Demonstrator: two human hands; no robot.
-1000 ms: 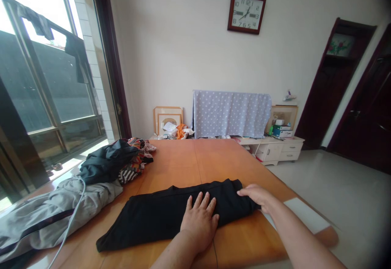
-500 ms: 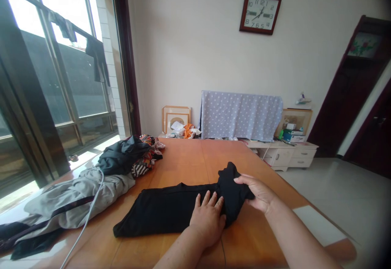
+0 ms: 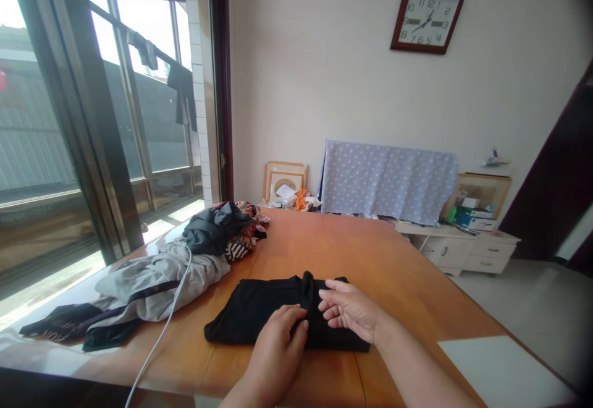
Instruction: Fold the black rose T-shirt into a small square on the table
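A black garment (image 3: 264, 306) lies folded into a long flat shape across the wooden table (image 3: 365, 241), its right part doubled back with a raised fold near the middle. My left hand (image 3: 280, 340) rests on its near side, fingers bent and thumb close to the forefinger at the edge of that fold. Just right of the fold, my right hand (image 3: 349, 309) hovers over the cloth with fingers loosely curved and thumb apart, gripping nothing that I can see.
To the left lie a grey garment (image 3: 143, 278), a dark garment (image 3: 215, 225) and striped cloth (image 3: 238, 248). A white cable (image 3: 160, 334) crosses the grey one and hangs over the front edge. A white sheet (image 3: 495, 365) lies at the right edge.
My right hand has brought the bunched right end of the black garment leftward over the rest and released it. My left hand has gone from lying flat to curled at the fold. The view has turned left.
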